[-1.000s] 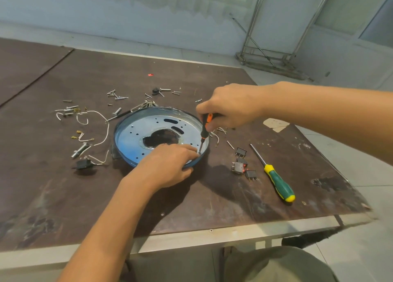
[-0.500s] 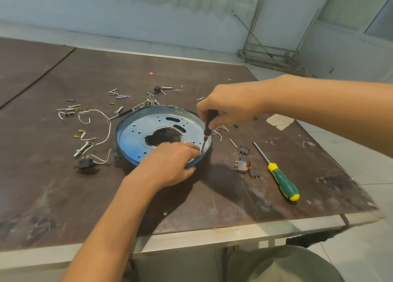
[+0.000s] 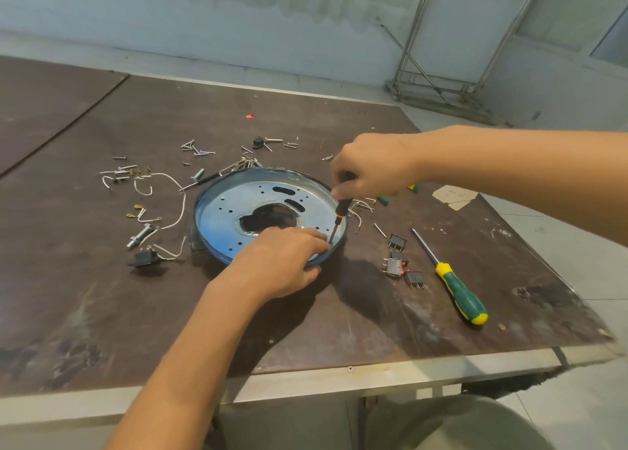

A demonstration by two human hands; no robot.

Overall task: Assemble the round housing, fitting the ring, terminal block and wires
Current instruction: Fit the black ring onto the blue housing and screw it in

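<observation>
A worn dark brown tabletop stands before a pale wall, with loose screws and white wires at its left. The round blue metal housing lies at centre. The left hand clasps its near rim, thumb outside. The right hand grips a black-and-orange screwdriver upright, tip on the housing. A green-and-yellow screwdriver lies rightward.

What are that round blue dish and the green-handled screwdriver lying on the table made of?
The round housing looks like thin pressed sheet metal: punched holes, glossy bluish sheen, possibly a protective film. The green screwdriver has a bright steel-looking shaft and a smooth handle, probably plastic or rubber, green with yellow ends.
</observation>
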